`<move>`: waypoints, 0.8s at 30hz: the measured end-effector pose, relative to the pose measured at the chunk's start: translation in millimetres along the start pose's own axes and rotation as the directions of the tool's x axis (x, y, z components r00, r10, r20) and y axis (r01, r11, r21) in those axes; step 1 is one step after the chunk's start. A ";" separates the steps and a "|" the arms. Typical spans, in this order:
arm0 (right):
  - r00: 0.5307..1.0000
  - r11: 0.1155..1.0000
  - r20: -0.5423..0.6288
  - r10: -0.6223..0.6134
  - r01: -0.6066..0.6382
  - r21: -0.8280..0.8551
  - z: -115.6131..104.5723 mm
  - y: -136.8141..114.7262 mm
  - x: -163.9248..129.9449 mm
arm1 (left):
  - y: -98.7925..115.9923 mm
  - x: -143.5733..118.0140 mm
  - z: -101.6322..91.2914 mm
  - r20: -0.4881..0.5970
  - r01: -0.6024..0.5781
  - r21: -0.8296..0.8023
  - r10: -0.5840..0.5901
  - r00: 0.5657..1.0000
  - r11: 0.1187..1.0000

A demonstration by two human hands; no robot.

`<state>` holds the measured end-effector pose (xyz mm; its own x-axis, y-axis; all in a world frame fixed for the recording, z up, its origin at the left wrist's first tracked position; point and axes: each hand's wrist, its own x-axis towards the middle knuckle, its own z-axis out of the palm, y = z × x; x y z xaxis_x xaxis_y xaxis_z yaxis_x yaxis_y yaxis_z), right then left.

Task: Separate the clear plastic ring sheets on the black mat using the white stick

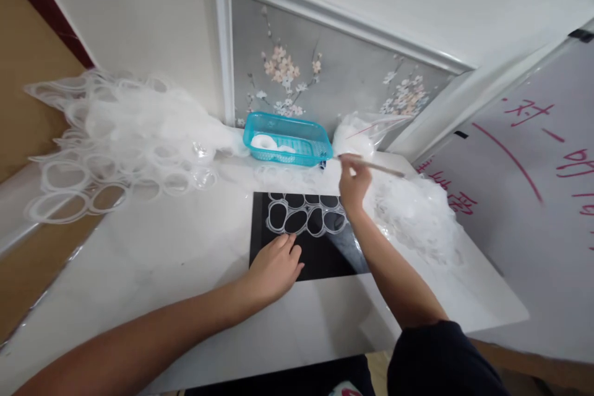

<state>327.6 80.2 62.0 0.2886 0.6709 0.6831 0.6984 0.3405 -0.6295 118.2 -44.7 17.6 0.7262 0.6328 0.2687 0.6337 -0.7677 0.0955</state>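
Observation:
A black sheet (320,260) lies on the white table, with white translucent rings (296,221) joined in rows across its upper part. My left hand (277,265) rests on the sheet, its fingers stretched out and fingertips at the lower edge of the rings. Above the sheet's upper right corner, my right hand (355,185) is closed around a thin brown stick (383,168), held nearly level. The stick's left end is by the blue plastic basket (288,158), too blurred to make out. White rolls (263,142) lie in the basket.
A big heap of white ring netting (134,130) covers the table's left rear. More white material (417,216) is piled at the right, and a clear bag (366,130) stands behind. A framed flower picture (343,62) leans at the back; a whiteboard (533,198) with red writing stands at the right.

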 end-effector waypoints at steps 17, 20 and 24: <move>0.716 0.886 0.694 -0.078 -0.269 0.377 17.7 -40.4 -94.8 | 12.4 -9.9 -0.9 0.062 0.168 0.249 -0.189 0.980 0.954; 0.694 0.897 0.706 -0.139 -0.215 0.387 15.7 -41.1 -93.0 | 13.2 -9.0 -3.3 0.086 0.167 0.262 -0.196 0.977 0.950; 0.691 0.900 0.708 -0.148 -0.204 0.387 15.3 -40.4 -91.5 | 13.8 -8.1 -6.4 0.107 0.165 0.248 -0.196 0.975 0.955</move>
<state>262.9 15.2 19.2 -0.3675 0.8794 0.3027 0.3163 0.4243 -0.8485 119.3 -61.1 22.9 0.6123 0.7780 0.1404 0.7906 -0.6038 -0.1019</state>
